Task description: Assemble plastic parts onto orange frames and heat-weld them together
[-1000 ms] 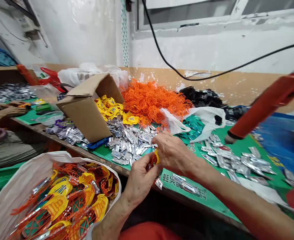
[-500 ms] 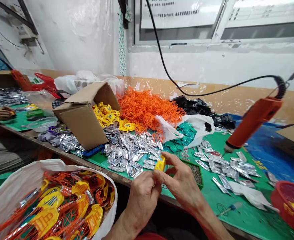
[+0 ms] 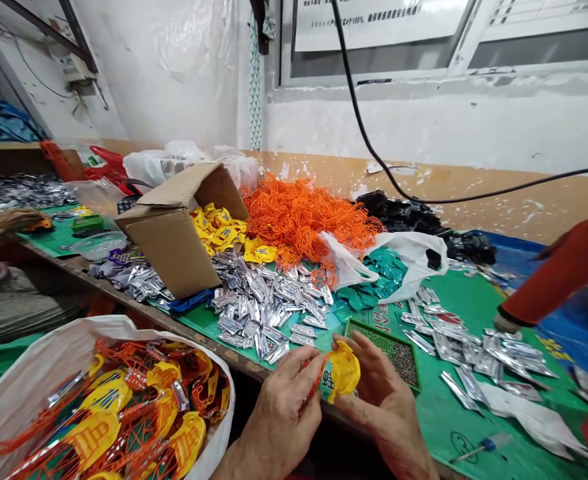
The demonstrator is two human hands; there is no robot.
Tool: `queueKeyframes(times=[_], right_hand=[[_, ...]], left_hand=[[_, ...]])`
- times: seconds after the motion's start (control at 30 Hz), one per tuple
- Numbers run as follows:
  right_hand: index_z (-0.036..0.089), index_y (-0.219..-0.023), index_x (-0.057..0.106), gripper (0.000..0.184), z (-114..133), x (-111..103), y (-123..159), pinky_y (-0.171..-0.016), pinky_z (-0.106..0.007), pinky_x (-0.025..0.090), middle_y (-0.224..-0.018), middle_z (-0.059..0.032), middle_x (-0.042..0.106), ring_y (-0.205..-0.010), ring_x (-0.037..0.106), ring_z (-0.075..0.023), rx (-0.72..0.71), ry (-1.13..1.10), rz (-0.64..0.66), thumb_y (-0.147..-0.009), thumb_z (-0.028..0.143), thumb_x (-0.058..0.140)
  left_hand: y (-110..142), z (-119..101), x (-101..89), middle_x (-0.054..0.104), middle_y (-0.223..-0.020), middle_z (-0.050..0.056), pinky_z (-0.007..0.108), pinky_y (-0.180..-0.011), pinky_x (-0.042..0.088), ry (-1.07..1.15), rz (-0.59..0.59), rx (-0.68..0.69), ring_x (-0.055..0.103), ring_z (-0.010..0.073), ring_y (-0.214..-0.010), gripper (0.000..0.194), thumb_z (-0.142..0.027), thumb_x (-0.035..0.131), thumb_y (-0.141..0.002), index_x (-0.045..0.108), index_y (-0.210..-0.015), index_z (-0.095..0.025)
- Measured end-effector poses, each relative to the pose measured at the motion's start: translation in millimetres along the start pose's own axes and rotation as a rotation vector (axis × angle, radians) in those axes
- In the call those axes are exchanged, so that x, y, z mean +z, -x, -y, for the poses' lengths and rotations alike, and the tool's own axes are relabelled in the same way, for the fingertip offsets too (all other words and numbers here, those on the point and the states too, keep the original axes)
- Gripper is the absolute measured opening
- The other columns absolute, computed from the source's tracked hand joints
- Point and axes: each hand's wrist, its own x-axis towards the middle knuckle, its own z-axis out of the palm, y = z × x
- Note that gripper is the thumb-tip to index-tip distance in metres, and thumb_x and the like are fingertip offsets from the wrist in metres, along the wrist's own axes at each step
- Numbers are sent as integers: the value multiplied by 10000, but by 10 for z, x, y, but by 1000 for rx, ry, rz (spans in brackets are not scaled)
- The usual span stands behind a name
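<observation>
Green-matted table (image 3: 467, 427) edge lies just below a yellow moulded plastic piece (image 3: 345, 371) held between both hands. The left hand (image 3: 281, 420) pinches a thin orange plastic strand (image 3: 314, 381) against it; the right hand (image 3: 387, 413) cradles it, fingers spread. A gentle, steady pinch suits the thin strand.

Yellow plastic shell (image 3: 345, 371), domed; orange strand (image 3: 315, 381) trailing left.

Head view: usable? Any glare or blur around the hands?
Head view: left hand, right hand and yellow plastic piece look fairly sharp, slightly soft at most; foil sachets throw small glints; the window is very bright; wide-angle bending shows toward the frame edges.
</observation>
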Motion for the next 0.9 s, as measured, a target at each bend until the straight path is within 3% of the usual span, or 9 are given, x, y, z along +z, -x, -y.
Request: queueKeyframes(times=[0.2, 0.33, 0.5, 0.9], right_hand=[[369, -1209, 594, 688, -12, 63, 30, -896, -316, 545, -1265, -59, 637, -1131, 622, -234, -72, 47, 33, -590, 225, 859], [374, -1234, 576, 699, -68, 65, 57, -932, -326, 527, -1279, -57, 627, -1163, 600, -233, -114, 42, 39, -601, 277, 856], [370, -1220, 594, 681, -118, 88, 94, -928, -301, 529, -1264, -43, 639, -1140, 616, -219, -142, 78, 22, -605, 234, 854], [335, -1207, 615, 669, -108, 69, 132, -934, -302, 526, -1283, -64, 624, -1152, 606, -238, -118, 104, 3, -592, 238, 860]], left_hand=[[-4, -4, 5, 627, -1171, 131, 381, -940, 504, -155, 67, 89, 596, 210, -1065, 517, 17, 425, -807, 504, -1288, -158], [20, 12, 2, 655, -1117, 144, 381, -878, 529, -298, 34, 158, 600, 233, -1019, 429, -31, 417, -852, 540, -1252, -122], [64, 15, 35, 686, -1061, 130, 339, -797, 533, -329, 20, 207, 604, 212, -888, 364, -128, 376, -919, 558, -1235, -109], [84, 0, 71, 704, -1040, 133, 345, -749, 515, -374, -5, 258, 588, 220, -862, 349, -138, 346, -932, 570, -1190, -67]])
